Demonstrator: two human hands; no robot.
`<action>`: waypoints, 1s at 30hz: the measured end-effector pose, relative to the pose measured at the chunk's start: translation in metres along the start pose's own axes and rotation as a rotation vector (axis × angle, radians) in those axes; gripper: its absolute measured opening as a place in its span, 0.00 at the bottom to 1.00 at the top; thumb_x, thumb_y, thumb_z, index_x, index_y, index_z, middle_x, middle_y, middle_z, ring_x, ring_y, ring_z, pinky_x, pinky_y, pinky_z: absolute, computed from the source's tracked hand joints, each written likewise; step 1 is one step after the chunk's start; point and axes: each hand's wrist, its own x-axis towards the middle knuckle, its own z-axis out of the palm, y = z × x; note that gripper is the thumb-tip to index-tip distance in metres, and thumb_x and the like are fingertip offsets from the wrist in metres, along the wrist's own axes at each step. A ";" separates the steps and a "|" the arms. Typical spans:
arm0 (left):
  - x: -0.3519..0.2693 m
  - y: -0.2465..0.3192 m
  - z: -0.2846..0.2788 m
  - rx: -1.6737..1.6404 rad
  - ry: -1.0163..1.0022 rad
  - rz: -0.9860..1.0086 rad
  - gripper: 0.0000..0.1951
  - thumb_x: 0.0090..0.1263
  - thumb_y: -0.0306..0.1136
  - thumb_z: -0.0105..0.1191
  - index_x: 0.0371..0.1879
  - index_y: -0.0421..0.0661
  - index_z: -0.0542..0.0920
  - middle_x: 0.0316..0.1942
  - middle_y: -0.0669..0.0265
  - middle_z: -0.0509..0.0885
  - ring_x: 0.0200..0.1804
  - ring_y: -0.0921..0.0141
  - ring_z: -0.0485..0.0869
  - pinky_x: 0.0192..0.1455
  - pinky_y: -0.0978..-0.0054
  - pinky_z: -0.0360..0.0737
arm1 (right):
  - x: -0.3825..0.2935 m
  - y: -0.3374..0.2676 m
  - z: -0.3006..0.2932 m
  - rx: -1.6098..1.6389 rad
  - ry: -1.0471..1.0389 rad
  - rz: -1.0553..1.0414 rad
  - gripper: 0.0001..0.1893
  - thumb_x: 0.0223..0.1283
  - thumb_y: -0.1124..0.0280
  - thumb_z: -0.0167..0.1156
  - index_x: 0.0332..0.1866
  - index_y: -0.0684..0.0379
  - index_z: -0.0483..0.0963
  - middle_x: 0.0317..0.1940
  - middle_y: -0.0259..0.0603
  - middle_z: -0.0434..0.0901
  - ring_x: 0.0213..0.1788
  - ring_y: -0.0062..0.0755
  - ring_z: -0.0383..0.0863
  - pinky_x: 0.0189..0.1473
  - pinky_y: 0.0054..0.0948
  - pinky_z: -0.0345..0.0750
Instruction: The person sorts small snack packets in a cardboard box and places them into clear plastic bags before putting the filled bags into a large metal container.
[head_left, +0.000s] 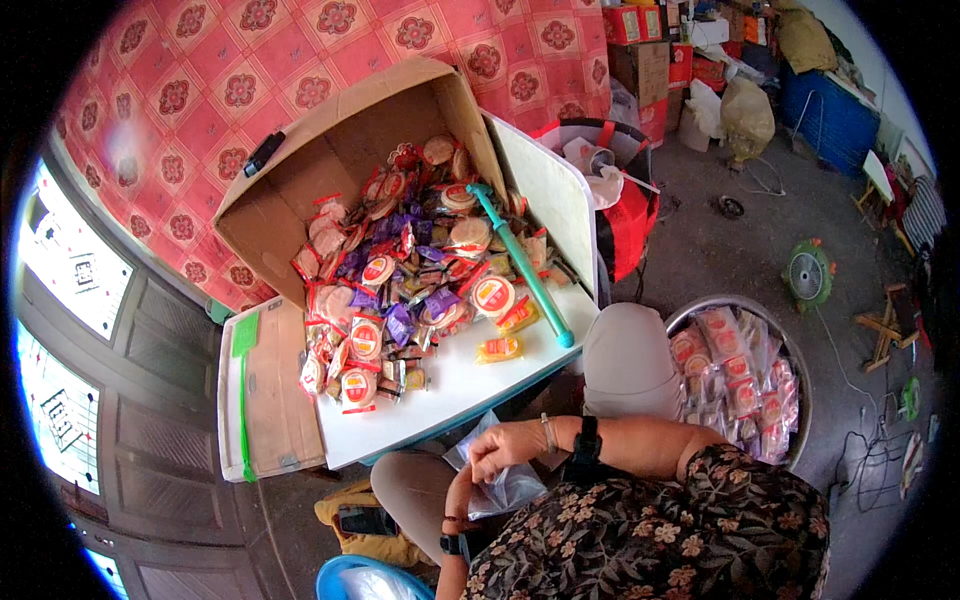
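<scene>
Over my lap, my right hand (504, 451) has its fingers curled in on a clear plastic bag (517, 489). The bag shows above and below the knuckles and looks flat. My left hand (462, 480) comes up from below and meets the right fingertips. It is seen edge-on, and its fingers are mostly hidden. Before me, on a white tabletop (450, 390), wrapped snacks (405, 277) spill in a heap from a tipped cardboard box (292, 195). Among them are round crackers and purple packets. One yellow packet (499, 349) lies apart near the table's front edge.
A teal rod (521, 262) leans across the heap's right side. A green fly swatter (244, 375) lies on a flap at left. To my right, a metal basin (801, 420) holds filled clear bags. A blue tub (352, 577) stands low at left. A small fan (807, 276) stands on the floor.
</scene>
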 end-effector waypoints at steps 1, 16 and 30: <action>-0.005 0.003 0.004 -0.323 0.037 -0.019 0.15 0.75 0.35 0.38 0.52 0.41 0.74 0.44 0.64 0.80 0.44 0.73 0.78 0.50 0.73 0.75 | 0.001 0.005 -0.004 0.049 0.048 -0.023 0.12 0.64 0.62 0.58 0.38 0.62 0.77 0.31 0.32 0.80 0.32 0.17 0.77 0.38 0.19 0.75; -0.057 0.081 -0.016 -0.979 0.443 0.221 0.18 0.72 0.41 0.47 0.54 0.43 0.73 0.46 0.65 0.81 0.45 0.69 0.81 0.50 0.70 0.79 | 0.009 0.021 -0.021 0.232 0.599 0.128 0.12 0.65 0.63 0.56 0.43 0.61 0.72 0.33 0.37 0.80 0.30 0.22 0.80 0.32 0.22 0.78; -0.021 0.085 -0.012 -1.564 0.273 0.405 0.14 0.69 0.39 0.52 0.49 0.46 0.75 0.47 0.64 0.81 0.49 0.65 0.80 0.52 0.62 0.77 | 0.003 0.001 -0.004 0.436 0.302 0.000 0.20 0.56 0.78 0.57 0.56 0.60 0.68 0.43 0.35 0.79 0.44 0.24 0.80 0.46 0.29 0.80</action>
